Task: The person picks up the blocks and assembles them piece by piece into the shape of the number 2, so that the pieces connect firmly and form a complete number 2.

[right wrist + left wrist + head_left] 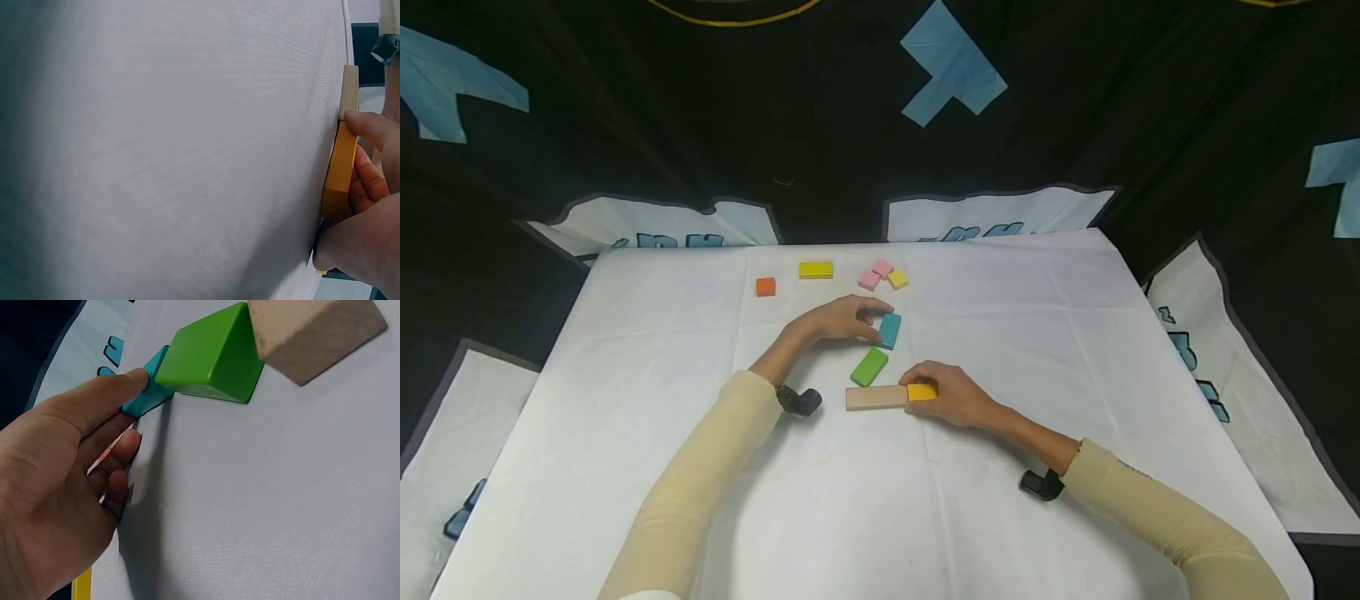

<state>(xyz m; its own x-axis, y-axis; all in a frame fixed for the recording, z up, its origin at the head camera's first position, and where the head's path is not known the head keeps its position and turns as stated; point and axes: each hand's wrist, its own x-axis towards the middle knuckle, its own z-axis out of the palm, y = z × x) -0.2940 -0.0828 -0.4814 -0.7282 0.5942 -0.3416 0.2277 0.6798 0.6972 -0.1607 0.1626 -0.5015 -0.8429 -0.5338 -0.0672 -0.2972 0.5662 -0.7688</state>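
Bending the left hand (847,318) partway and pinching the teal block (891,331) from its left side with thumb and a fingertip, while letting the remaining fingers hang loosely bent. Curling the right hand (951,393) around the orange-yellow block (921,392), holding it flat on the tabletop (1000,517) and butting it end to end with the wooden block (876,397).

Judging the coming move to be turning on the teal block's angle: running its long axis almost straight away from the body, leaning slightly rightward at the far end, and so lying nearly square to the row of wooden and orange-yellow blocks. Lying right at the fingertips of the nearer left hand, but beyond the right hand and somewhat to its left.

Showing the green block (869,367) between, slanting from near left to far right, just beside the teal block at one end and the wooden block at the other. Not distinguishing contact from a narrow gap at either end.

Showing farther off a red-orange block (765,287), a long yellow block (816,270), two pink pieces (868,280) and a small yellow piece (898,279).
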